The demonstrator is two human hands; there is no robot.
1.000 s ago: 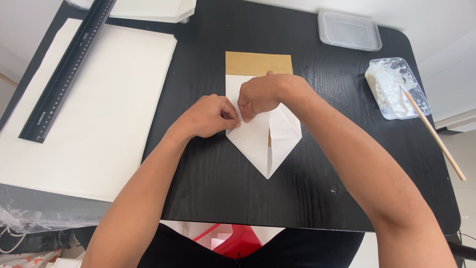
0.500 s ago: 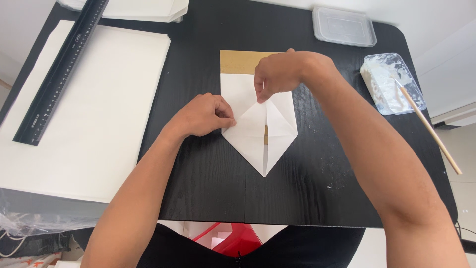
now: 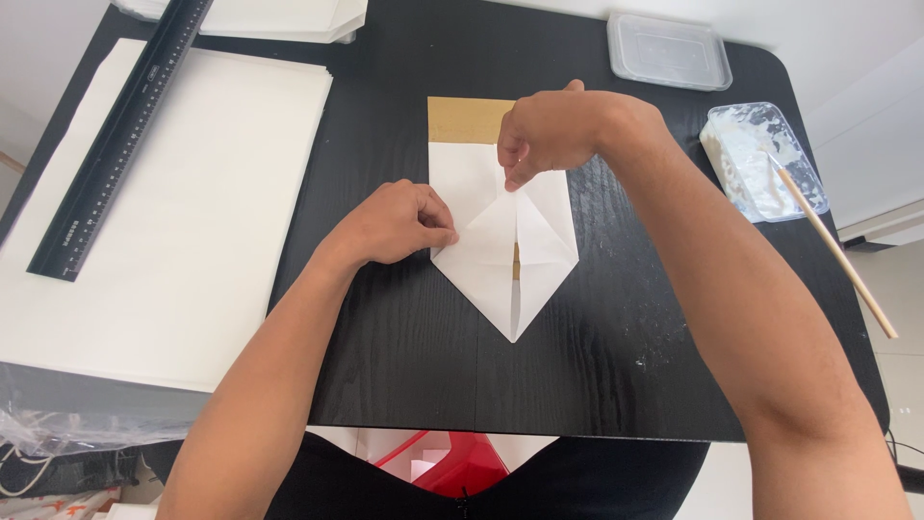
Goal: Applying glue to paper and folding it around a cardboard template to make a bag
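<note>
**Folded paper held at two points on a black table**

Firstly, head view, containers. A clear lidded plastic box [image 3: 669, 50] stands at the far edge of the black table [image 3: 404, 385]; what it holds cannot be told. To its right, a second clear tub [image 3: 760, 159] is open and contains a white paste, with a wooden stick [image 3: 837, 255] leaning out of it toward the near right.

Head view, work piece. A folded white paper [image 3: 505, 231] lies flat near the table's centre. Its long axis runs from far to near; the two lower corners are folded inward so that the near end forms a point aimed at the person, while the square far end shows a tan band. A narrow seam runs down the middle.

The left hand [image 3: 395, 223] is curled, fingertips together, pressing the paper's left edge. The right hand [image 3: 553, 130] pinches thumb and forefinger on the flaps at the seam's upper end.

Left of the paper lie a stack of white sheets [image 3: 164, 221] and a black ruler [image 3: 120, 135].
</note>
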